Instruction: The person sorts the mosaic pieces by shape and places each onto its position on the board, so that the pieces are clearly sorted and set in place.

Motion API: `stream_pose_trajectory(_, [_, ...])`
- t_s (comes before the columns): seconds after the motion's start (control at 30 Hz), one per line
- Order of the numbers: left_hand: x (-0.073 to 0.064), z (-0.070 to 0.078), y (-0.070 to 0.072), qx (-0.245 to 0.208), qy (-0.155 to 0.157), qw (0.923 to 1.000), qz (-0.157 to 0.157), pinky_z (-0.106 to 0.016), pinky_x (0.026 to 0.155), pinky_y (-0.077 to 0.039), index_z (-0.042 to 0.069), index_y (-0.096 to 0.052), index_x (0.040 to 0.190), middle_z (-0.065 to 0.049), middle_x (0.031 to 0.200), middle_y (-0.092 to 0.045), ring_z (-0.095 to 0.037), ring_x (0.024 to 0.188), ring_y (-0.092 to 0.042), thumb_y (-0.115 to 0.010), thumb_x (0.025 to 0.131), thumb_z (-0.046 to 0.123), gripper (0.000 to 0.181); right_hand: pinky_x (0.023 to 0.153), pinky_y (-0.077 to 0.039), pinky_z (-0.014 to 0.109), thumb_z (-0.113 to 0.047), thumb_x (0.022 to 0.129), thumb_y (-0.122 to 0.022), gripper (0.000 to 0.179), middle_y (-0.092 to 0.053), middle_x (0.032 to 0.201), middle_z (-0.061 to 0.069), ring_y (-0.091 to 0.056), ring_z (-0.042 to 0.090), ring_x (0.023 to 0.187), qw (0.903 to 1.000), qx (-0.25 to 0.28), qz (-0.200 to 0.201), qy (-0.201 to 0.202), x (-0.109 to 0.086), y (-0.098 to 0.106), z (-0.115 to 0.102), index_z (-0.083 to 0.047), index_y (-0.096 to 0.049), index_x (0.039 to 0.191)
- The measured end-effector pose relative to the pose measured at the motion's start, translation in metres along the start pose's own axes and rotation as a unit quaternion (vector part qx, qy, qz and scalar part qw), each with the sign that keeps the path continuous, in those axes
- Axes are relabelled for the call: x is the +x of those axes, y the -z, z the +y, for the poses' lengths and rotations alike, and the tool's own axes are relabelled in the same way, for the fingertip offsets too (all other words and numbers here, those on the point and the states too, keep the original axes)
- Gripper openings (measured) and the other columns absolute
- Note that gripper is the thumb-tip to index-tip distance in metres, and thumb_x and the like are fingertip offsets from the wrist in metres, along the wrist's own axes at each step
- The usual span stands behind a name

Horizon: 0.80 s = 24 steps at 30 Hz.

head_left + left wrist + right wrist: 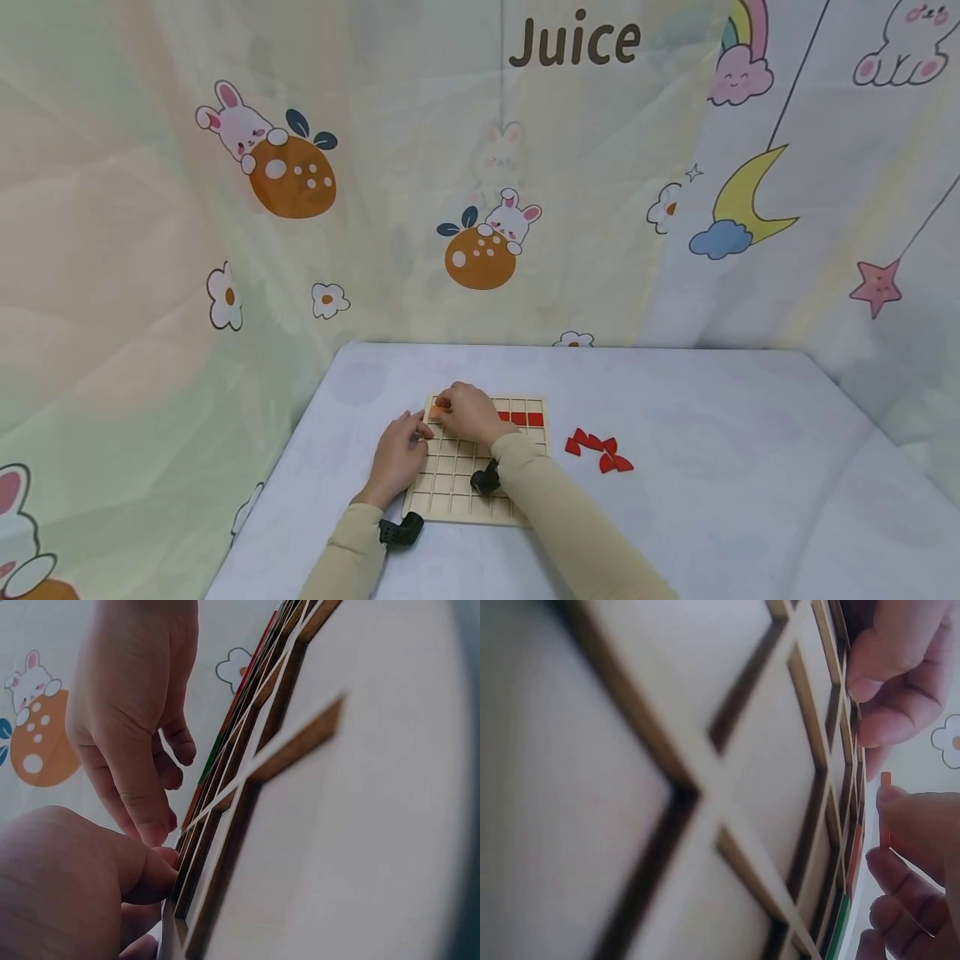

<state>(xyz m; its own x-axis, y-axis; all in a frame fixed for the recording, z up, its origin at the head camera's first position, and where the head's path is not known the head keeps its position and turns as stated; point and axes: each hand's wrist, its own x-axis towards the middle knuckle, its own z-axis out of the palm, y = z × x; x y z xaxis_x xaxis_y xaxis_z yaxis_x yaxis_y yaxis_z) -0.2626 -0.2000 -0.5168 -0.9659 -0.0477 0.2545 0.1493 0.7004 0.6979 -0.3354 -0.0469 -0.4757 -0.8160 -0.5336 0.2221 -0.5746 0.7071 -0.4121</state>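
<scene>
A pale wooden grid board (442, 502) lies on the table. My left hand (397, 458) holds the board's left edge near the far corner; in the left wrist view, its thumb and fingers (154, 874) are right at that edge. My right hand (471, 414) reaches over the board's far left. Between its thumb and fingertips it pinches a thin orange piece (886, 832), held edge-on in the right wrist view. Red square pieces (521, 418) sit in the far row, to the right of my right hand. A green piece (838, 930) and an orange-red piece show along the same row in the right wrist view.
Several loose red pieces (603, 454) with curved edges lie on the white table (720, 500), right of the board. A printed curtain (405, 250) hangs behind the table's far edge. Black wrist cameras (405, 529) sit at both sleeves.
</scene>
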Motion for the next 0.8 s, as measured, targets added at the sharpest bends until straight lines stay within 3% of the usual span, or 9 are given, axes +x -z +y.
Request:
stream_pose_trajectory(0.23, [-0.0001, -0.0003, 0.0010, -0.001, 0.002, 1.0000, 0.000, -0.057, 0.117, -0.023, 0.017, -0.063, 0.085, -0.014, 0.142, -0.053, -0.036, 0.141, -0.034, -0.060, 0.087, 0.005, 0.013, 0.072, -0.054, 0.026, -0.024, 0.090, -0.070, 0.021, -0.066, 0.094, 0.000, -0.061, 0.014, 0.083, 0.9998, -0.018, 0.003, 0.011, 0.0002, -0.0024, -0.0019, -0.012, -0.074, 0.106])
stream_pose_trajectory(0.53, [0.0006, -0.0009, 0.0007, 0.002, 0.004, 1.0000, 0.002, -0.057, 0.117, -0.024, 0.018, -0.063, 0.086, -0.014, 0.142, -0.053, -0.036, 0.141, -0.034, -0.060, 0.087, 0.005, 0.013, 0.075, -0.055, 0.027, -0.025, 0.091, -0.069, 0.022, -0.066, 0.096, 0.001, -0.062, 0.014, 0.085, 0.9997, -0.024, -0.007, -0.001, -0.0007, -0.0034, -0.0042, -0.011, -0.074, 0.107])
stream_pose_trajectory(0.8, [0.0001, -0.0004, 0.0013, 0.008, 0.002, 1.0000, 0.004, -0.058, 0.116, -0.024, 0.017, -0.063, 0.086, -0.015, 0.141, -0.054, -0.037, 0.141, -0.035, -0.061, 0.086, 0.004, 0.014, 0.075, -0.055, 0.028, -0.025, 0.090, -0.070, 0.022, -0.065, 0.094, 0.002, -0.062, 0.016, 0.084, 0.9997, -0.020, 0.010, -0.011, 0.0000, -0.0039, -0.0027, -0.010, -0.074, 0.105])
